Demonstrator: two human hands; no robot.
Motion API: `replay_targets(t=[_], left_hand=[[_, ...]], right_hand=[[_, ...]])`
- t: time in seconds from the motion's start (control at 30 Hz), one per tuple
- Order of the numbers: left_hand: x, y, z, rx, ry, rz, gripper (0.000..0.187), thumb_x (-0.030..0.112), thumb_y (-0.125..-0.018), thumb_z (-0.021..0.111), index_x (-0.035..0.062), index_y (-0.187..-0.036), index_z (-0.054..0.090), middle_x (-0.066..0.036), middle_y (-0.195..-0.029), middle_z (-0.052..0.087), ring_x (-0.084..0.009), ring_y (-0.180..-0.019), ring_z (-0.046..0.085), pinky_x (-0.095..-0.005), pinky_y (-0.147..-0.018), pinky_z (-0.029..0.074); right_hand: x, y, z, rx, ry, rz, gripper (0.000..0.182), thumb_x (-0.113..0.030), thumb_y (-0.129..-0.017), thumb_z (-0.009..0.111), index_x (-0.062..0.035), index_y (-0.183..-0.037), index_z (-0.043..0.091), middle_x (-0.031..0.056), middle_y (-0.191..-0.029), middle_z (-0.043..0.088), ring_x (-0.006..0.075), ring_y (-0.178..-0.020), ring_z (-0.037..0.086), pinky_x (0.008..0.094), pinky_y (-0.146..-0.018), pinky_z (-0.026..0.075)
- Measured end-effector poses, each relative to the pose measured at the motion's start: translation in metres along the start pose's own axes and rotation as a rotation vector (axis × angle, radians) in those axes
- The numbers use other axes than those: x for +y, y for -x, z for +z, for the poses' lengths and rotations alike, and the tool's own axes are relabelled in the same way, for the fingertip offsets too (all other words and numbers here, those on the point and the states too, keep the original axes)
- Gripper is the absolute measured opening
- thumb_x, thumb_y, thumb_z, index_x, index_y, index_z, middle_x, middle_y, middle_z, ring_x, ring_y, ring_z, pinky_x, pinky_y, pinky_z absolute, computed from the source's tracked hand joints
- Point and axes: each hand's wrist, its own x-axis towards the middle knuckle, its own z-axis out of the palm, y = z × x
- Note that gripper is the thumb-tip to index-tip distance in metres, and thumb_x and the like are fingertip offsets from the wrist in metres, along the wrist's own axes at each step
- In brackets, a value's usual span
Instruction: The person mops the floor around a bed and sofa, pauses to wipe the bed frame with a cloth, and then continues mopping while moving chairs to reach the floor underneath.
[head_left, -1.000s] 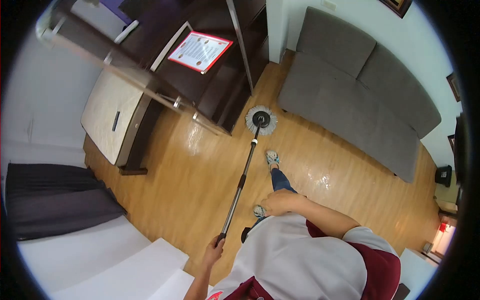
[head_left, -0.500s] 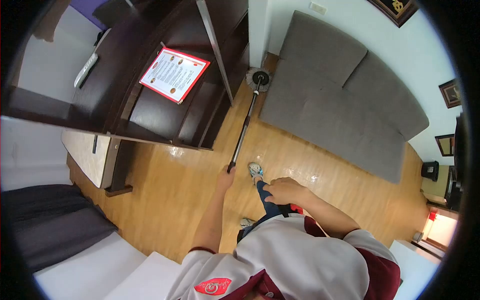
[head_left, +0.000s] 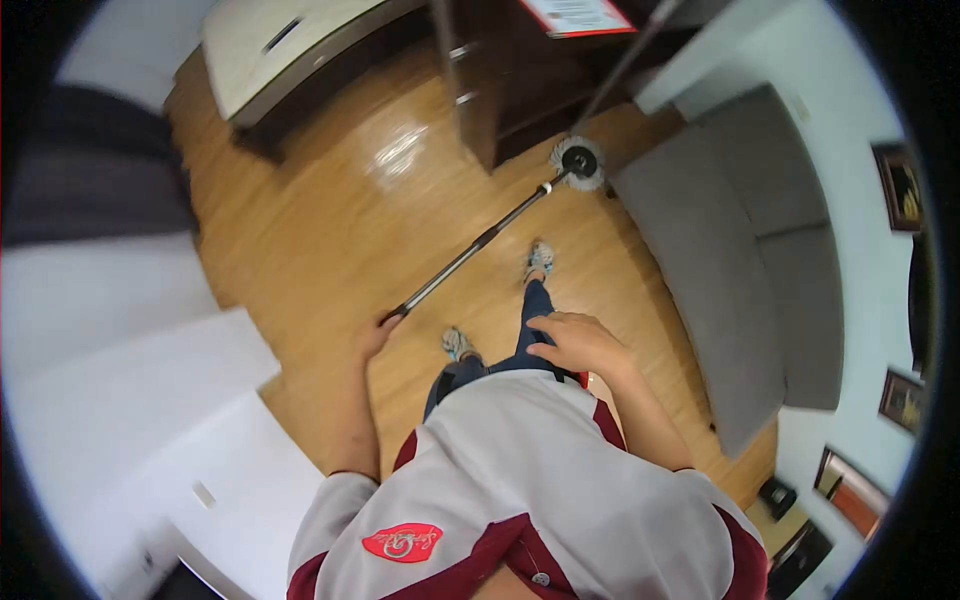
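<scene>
Mop handle point(head_left: 470, 252) is grasped at its lower end by the left hand point(head_left: 374, 335), frame centre-left; right hand point(head_left: 578, 343) is held loose, fingers spread, nothing in it. Round mop head point(head_left: 578, 163) is seen on the wooden floor point(head_left: 330, 220), upper centre, wedged between dark cabinet point(head_left: 510, 90) and grey sofa point(head_left: 745, 270). White bed edge point(head_left: 130, 380) bounds the left. Open floor is left toward upper left.
</scene>
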Motion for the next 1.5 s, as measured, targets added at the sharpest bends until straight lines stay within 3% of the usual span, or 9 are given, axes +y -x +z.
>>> replay_targets(t=[0.17,0.33,0.4,0.5,0.6,0.83,1.0,1.23,1.5], left_hand=[[-0.152,0.251,-0.057,0.464,-0.054,-0.194,0.055,0.044,-0.086,0.072,0.0037,-0.123,0.065,-0.018,-0.096,0.072,-0.0282,-0.087,0.069,-0.0363,-0.077,0.052],[-0.040,0.424,-0.102,0.686,0.315,-0.330,0.062,0.039,-0.081,0.077,0.0036,-0.129,0.061,-0.007,-0.076,0.066,-0.0108,-0.053,0.054,-0.0262,-0.049,0.042],[-0.006,0.444,-0.100,0.681,0.720,0.120,0.056,0.026,-0.080,0.078,0.0027,-0.127,0.060,-0.008,-0.088,0.069,-0.0100,-0.063,0.057,-0.0234,-0.054,0.042],[0.088,0.397,-0.070,0.712,0.573,0.403,0.048,0.020,-0.079,0.079,0.0028,-0.121,0.062,-0.010,-0.117,0.068,-0.0186,-0.093,0.065,-0.0311,-0.072,0.051],[0.170,0.318,-0.047,0.480,0.298,0.671,0.052,0.024,-0.075,0.081,0.0126,-0.122,0.063,-0.010,-0.105,0.068,-0.0279,-0.093,0.067,-0.0373,-0.076,0.052],[0.303,0.137,0.046,0.323,0.033,1.253,0.031,0.038,-0.076,0.078,0.0162,-0.094,0.066,-0.006,-0.089,0.059,-0.0298,-0.092,0.061,-0.0465,-0.070,0.047],[0.239,0.028,0.133,-0.373,-0.102,0.789,0.035,0.045,-0.075,0.077,0.0158,-0.093,0.068,-0.008,-0.094,0.068,-0.0310,-0.096,0.064,-0.0441,-0.075,0.048],[0.143,0.016,0.171,-0.101,-0.159,0.803,0.038,0.045,-0.079,0.073,0.0158,-0.101,0.066,-0.007,-0.099,0.068,-0.0288,-0.101,0.063,-0.0458,-0.082,0.049],[-0.095,0.157,0.053,0.387,0.114,0.669,0.035,0.042,-0.078,0.074,0.0130,-0.096,0.063,-0.009,-0.095,0.065,-0.0308,-0.099,0.062,-0.0480,-0.082,0.048]], right_hand=[[-0.075,-0.013,0.068,-0.222,0.079,-0.155,0.046,-0.037,-0.090,0.063,-0.0079,-0.126,0.060,0.0194,-0.114,0.066,0.0378,-0.107,0.062,0.0465,-0.091,0.049],[-0.118,-0.018,0.031,-0.243,0.028,-0.309,0.042,-0.034,-0.089,0.065,-0.0099,-0.123,0.063,0.0158,-0.114,0.067,0.0364,-0.105,0.063,0.0438,-0.089,0.050],[-0.142,-0.019,0.023,-0.162,-0.060,-0.417,0.039,-0.032,-0.089,0.066,-0.0102,-0.121,0.065,0.0139,-0.113,0.067,0.0354,-0.102,0.063,0.0411,-0.087,0.051],[-0.189,0.012,-0.006,0.162,-0.327,-0.810,0.038,-0.033,-0.090,0.067,-0.0057,-0.116,0.066,0.0180,-0.106,0.066,0.0318,-0.096,0.064,0.0387,-0.084,0.051],[-0.220,0.038,-0.022,0.542,-0.663,-1.034,0.043,-0.041,-0.097,0.059,-0.0035,-0.117,0.061,0.0216,-0.111,0.060,0.0298,-0.101,0.060,0.0411,-0.084,0.050],[-0.152,0.083,-0.073,1.077,-0.885,-0.577,0.030,-0.036,-0.101,0.051,-0.0100,-0.086,0.044,0.0048,-0.083,0.040,0.0166,-0.079,0.044,0.0342,-0.077,0.043],[-0.116,0.114,-0.046,1.226,-0.920,-0.385,0.036,-0.032,-0.101,0.049,-0.0146,-0.074,0.033,-0.0011,-0.070,0.029,0.0104,-0.062,0.031,0.0262,-0.058,0.033],[-0.084,0.130,-0.010,1.333,-1.033,-0.410,0.037,-0.032,-0.103,0.051,-0.0162,-0.072,0.037,-0.0055,-0.054,0.028,0.0052,-0.048,0.033,0.0256,-0.060,0.038],[-0.264,0.068,0.108,0.592,-1.061,-0.827,0.033,-0.034,-0.104,0.049,-0.0162,-0.077,0.040,-0.0051,-0.049,0.039,0.0048,-0.046,0.045,0.0270,-0.062,0.042]])
